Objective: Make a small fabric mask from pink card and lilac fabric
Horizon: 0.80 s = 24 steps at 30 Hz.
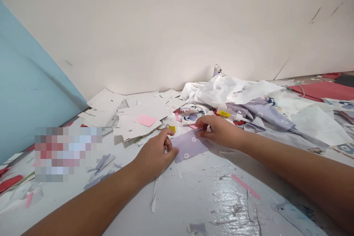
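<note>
A small lavender rectangle of cloth or paper with white flowers [190,148] lies between my two hands on the white work surface. My left hand [156,155] pinches its left edge, fingers curled and thumb at the corner. At the upper right corner, my right hand [219,131] has thumb and fingers closed on the piece. Just behind it stands a small white bottle with a yellow label [172,121], upright. A similar bottle [225,113] lies on its side beyond my right hand, next to something red, partly covered.
Off-white card pieces [143,108] are stacked behind my left hand, with a pink slip [146,120] on top. White fabric [229,90] and lavender fabric [268,112] heap up at the right. Red sheets [329,90] lie farther right. A pale board [177,33] stands behind.
</note>
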### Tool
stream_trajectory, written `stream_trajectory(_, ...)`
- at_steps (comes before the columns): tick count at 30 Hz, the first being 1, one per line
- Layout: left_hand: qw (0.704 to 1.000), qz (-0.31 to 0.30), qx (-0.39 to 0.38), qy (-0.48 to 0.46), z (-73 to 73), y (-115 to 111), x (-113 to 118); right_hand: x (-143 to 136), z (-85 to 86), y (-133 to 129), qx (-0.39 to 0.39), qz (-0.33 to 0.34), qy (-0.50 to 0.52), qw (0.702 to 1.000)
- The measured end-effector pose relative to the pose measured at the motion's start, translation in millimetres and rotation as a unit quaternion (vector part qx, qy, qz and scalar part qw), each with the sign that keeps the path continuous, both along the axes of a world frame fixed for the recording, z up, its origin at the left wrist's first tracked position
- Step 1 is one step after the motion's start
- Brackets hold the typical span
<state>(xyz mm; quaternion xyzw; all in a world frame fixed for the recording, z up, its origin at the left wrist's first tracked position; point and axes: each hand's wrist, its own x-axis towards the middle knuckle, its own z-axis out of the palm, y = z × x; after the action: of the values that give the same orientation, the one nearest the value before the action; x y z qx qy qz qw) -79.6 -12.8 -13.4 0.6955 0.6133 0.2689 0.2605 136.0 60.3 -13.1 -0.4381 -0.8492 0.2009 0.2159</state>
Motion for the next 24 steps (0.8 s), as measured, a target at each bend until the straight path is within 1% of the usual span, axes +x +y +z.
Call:
stream_trajectory(3,1.0,-0.001,0.012,0.027,-1.1,0.2,-1.8,2.9,5.6,0.1,0.02,-0.015,-0.005,1.0)
stream_trajectory(6,0.998,0.006,0.032,0.058,-1.0,0.4,-3.3,8.3,14.8,0.5,0.069,-0.057,-0.007,0.996)
stream_trajectory(7,0.996,0.009,0.046,0.069,-0.7,0.4,-3.5,9.8,17.6,0.4,0.084,-0.061,-0.011,0.995)
stream_trajectory(8,0.995,0.007,0.062,0.08,-0.2,0.4,-3.6,10.7,19.7,-0.1,0.094,-0.052,-0.018,0.994)
stream_trajectory(10,0.991,-0.013,0.094,0.096,0.4,0.5,-3.5,10.5,21.1,-1.8,0.103,0.0,-0.036,0.994)
stream_trajectory(13,0.983,-0.077,0.118,0.122,-0.1,1.2,-3.3,6.4,16.9,-5.1,0.09,0.096,-0.064,0.989)
stream_trajectory(15,0.976,-0.115,0.121,0.142,-1.2,2.0,-3.4,3.8,13.1,-6.7,0.069,0.129,-0.076,0.986)
stream_trajectory(17,0.971,-0.142,0.114,0.157,-2.6,2.9,-3.7,2.8,10.9,-7.7,0.05,0.14,-0.085,0.985)
stream_trajectory(19,0.968,-0.157,0.105,0.165,-4.0,3.8,-4.2,3.2,10.6,-8.3,0.04,0.137,-0.093,0.985)
stream_trajectory(24,0.969,-0.169,0.095,0.155,-6.3,5.7,-5.3,4.0,11.6,-8.5,0.04,0.129,-0.115,0.984)
